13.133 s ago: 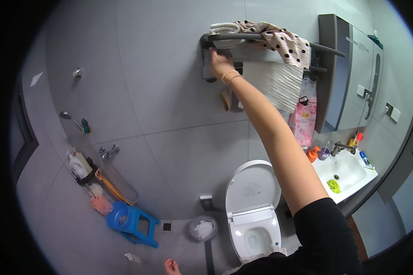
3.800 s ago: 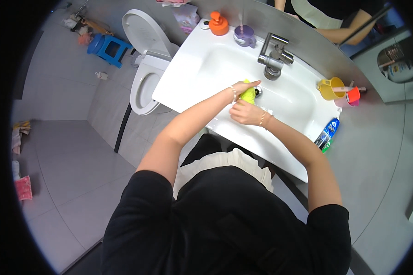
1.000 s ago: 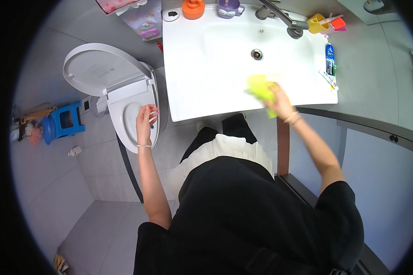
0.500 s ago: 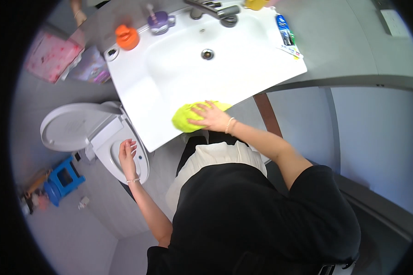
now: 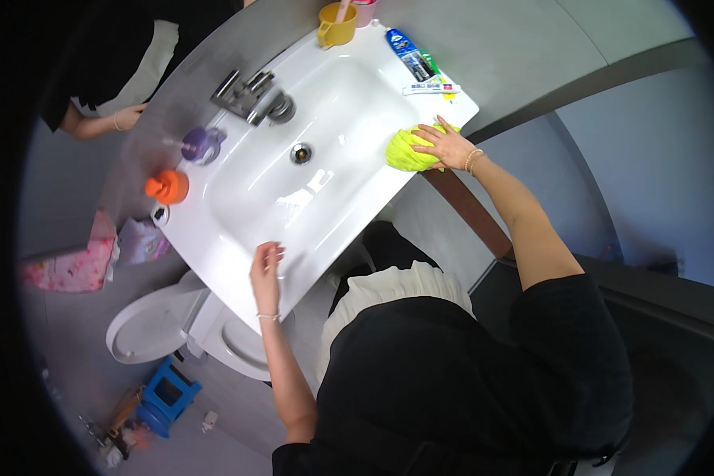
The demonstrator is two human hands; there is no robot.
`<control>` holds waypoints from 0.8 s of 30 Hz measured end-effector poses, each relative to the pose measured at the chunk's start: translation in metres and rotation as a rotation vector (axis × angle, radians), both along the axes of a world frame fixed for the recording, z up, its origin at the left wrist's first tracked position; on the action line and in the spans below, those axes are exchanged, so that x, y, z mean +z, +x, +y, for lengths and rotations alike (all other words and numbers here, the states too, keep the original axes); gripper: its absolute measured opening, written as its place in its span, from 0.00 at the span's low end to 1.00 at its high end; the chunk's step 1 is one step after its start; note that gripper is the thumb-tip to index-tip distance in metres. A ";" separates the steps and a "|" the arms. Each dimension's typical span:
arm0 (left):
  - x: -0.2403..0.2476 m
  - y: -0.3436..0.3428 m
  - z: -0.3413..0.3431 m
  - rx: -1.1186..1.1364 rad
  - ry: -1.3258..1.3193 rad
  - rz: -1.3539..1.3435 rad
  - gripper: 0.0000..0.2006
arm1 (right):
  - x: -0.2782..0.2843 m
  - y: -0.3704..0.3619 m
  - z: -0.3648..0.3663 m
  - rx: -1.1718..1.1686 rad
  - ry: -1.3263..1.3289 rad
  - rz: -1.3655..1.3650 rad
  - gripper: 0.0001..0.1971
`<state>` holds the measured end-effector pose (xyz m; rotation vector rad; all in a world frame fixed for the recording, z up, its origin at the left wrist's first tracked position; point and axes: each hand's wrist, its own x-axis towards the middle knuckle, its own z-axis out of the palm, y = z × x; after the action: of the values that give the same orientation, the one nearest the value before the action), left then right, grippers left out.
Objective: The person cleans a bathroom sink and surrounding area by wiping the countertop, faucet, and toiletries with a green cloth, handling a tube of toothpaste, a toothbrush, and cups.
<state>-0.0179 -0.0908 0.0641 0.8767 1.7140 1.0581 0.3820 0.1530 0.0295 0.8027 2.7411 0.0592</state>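
At the right end of the sink's front rim in the head view, my right hand [image 5: 446, 148] lies on the yellow-green cloth [image 5: 404, 151], fingers spread across the bunched fabric. My left hand [image 5: 266, 268] is loosely curled, nothing visible in it, over the sink's [image 5: 337, 222] front left; whether it touches the surface I can't tell. To wipe well, I'd say I should press evenly through flat fingers and tuck the loose folds under, so that nothing drags off the edge. Just past the cloth lie a white tube [image 5: 431, 89] and a blue tube [image 5: 410, 57]; pushing that way could knock them. My clearest room seems to be the bare rim between my hands, with the tap [image 5: 247, 95] well apart at the back.
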 end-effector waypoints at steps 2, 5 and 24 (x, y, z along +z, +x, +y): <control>0.006 0.041 0.046 -0.176 0.027 0.036 0.08 | -0.002 0.010 0.012 0.018 -0.010 0.019 0.35; 0.017 0.096 0.118 -0.398 0.026 0.168 0.07 | -0.007 0.018 0.024 -0.037 -0.068 0.150 0.35; -0.065 0.267 0.360 -0.709 0.124 1.152 0.23 | -0.027 -0.018 0.187 -0.967 -0.047 0.459 0.12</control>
<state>0.2493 0.2693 -0.0008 2.2379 1.8927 0.1036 0.3638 0.3398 0.0025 2.2301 2.3688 -0.4276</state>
